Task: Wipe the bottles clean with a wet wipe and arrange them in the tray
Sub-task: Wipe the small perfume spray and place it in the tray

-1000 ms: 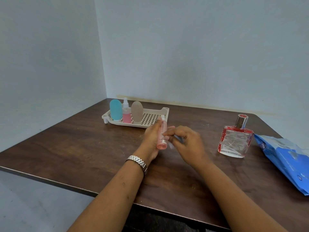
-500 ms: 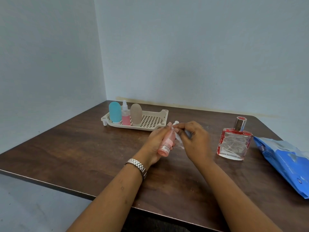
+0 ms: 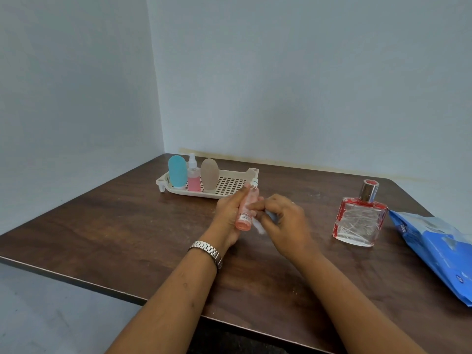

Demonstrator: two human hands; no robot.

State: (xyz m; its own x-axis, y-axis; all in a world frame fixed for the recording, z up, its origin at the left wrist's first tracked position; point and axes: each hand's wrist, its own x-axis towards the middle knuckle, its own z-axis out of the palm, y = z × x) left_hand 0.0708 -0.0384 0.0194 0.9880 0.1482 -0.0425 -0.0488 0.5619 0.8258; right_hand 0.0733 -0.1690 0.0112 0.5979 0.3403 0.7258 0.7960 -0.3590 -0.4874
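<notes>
My left hand (image 3: 227, 215) grips a slim pink bottle (image 3: 247, 208) with a white cap, held tilted above the middle of the table. My right hand (image 3: 283, 221) holds a small white wet wipe (image 3: 258, 227) against the bottle's lower side; most of the wipe is hidden by my fingers. A beige slotted tray (image 3: 229, 185) at the back holds three upright bottles: a blue one (image 3: 177, 171), a small pink spray bottle (image 3: 193, 176) and a brown one (image 3: 209, 174). A square glass perfume bottle (image 3: 358, 221) with red edges stands on the table to the right.
A blue wet wipe packet (image 3: 439, 249) lies at the right edge of the dark wooden table (image 3: 122, 226). Grey walls meet in a corner behind the tray. The table's front edge runs below my forearms.
The pink bottle has swung back from leaning right to nearly upright. My right hand with the wipe slid from the bottle's cap end down to its lower part.
</notes>
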